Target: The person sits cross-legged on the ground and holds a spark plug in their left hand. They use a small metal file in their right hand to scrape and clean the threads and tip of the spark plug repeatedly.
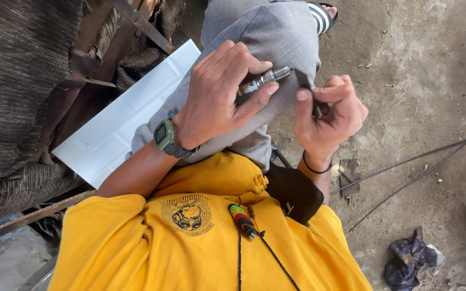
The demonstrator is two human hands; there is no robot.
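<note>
My left hand (219,94) is closed around a spark plug (262,80), propped on my raised knee (276,37), threaded tip aimed toward two o'clock. My right hand (330,116) pinches a small dark strip (304,81), maybe abrasive paper or a thin blade, I cannot tell which, and its end touches the plug's tip. The risk I see is the strip skidding off the threads and catching my left thumb, just at seven o'clock of the tip. Pressing too hard could bend the electrode. A loose grip lets the plug roll off my knee onto the dirt floor (422,64), near the black cables (405,167) at four o'clock.
</note>
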